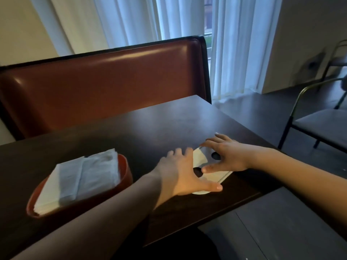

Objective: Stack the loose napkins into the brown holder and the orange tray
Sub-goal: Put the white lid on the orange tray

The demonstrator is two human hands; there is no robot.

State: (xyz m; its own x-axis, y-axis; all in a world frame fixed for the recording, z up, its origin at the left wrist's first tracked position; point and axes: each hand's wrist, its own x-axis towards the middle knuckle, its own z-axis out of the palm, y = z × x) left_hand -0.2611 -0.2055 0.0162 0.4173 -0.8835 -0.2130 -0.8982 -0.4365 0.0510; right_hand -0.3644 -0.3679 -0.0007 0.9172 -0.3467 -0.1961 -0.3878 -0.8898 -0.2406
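At 8 o'clock on dark wooden table [169, 117]: orange oval tray [126, 171], already holding stack of folded white napkins [78, 180]. At centre: left hand [185, 172] and right hand [224, 155], fingers spread, pressing flat white napkin pile [200, 156], gripping nothing. Brown holder not visible. Risk: loose sheets sliding off near table edge.

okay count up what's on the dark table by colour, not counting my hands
Orange: 1, the oval orange tray.
White: 2, the stack of white paper napkins in that tray, and a flat white object with black spots under both hands.
Total: 3.
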